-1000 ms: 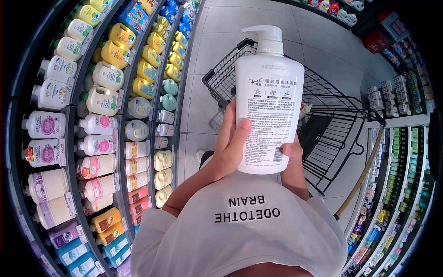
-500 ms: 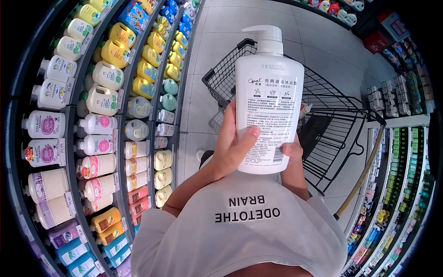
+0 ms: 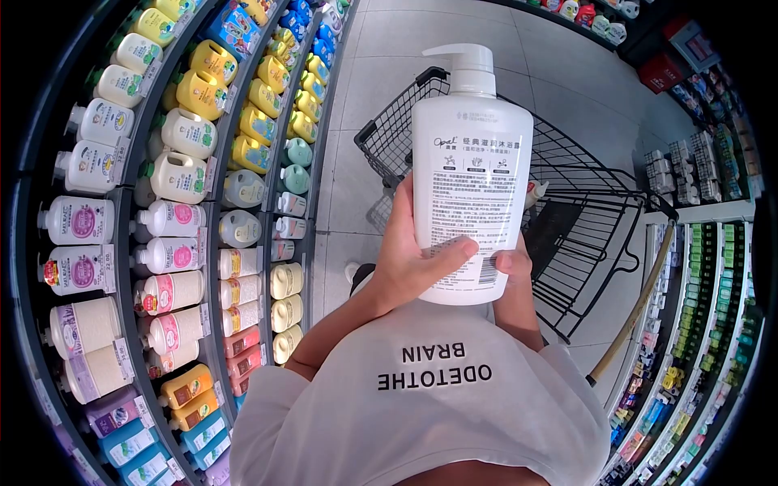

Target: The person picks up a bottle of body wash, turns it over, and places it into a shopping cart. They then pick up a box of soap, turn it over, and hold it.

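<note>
A large white pump bottle of body wash [image 3: 472,186] stands upright before my chest, its printed back label facing me and its pump spout pointing left. My left hand [image 3: 413,251] wraps the bottle's left side, the thumb lying across the lower label text. Around the lower right edge is my right hand [image 3: 515,263], its thumb beside the barcode. The rest of the right fingers are hidden behind the bottle.
A black wire shopping cart [image 3: 583,267] stands behind the bottle, with a small white item [image 3: 536,193] in it. Shelves of bottles [image 3: 182,223] line the left side. To the right are a shelf rack [image 3: 705,283] and a tan pole [image 3: 636,312].
My left thumb has slid right and slightly down across the label. The bottle has shifted very slightly; both hands keep hold of it.
</note>
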The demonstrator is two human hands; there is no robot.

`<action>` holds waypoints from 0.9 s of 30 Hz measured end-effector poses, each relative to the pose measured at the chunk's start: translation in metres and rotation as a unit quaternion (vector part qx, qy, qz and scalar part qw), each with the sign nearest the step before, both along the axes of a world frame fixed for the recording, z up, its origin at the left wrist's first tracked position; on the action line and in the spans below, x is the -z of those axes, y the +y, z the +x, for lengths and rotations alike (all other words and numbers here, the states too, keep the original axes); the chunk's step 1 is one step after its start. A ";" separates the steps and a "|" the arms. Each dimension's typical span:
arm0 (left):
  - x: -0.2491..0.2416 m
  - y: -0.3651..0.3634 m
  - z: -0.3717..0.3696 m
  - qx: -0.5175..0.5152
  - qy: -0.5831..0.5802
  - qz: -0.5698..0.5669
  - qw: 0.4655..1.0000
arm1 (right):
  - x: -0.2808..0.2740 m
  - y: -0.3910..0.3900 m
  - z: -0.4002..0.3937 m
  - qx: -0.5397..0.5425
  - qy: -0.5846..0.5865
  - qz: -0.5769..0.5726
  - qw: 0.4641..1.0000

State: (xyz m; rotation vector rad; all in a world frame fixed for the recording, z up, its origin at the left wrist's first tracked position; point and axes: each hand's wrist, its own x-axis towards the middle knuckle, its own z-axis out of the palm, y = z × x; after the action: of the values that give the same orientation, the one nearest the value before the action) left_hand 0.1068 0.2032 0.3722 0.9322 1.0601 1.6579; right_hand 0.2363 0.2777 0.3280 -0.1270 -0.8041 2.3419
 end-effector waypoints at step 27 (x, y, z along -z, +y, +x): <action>-0.001 0.001 -0.001 0.008 -0.022 -0.004 1.000 | -0.005 0.002 -0.001 -0.005 -0.022 0.007 1.000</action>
State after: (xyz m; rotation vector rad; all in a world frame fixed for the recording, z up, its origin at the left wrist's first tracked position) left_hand 0.1056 0.2037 0.3729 0.8930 1.0276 1.6523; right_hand 0.2349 0.2796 0.3329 -0.1688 -0.8433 2.3504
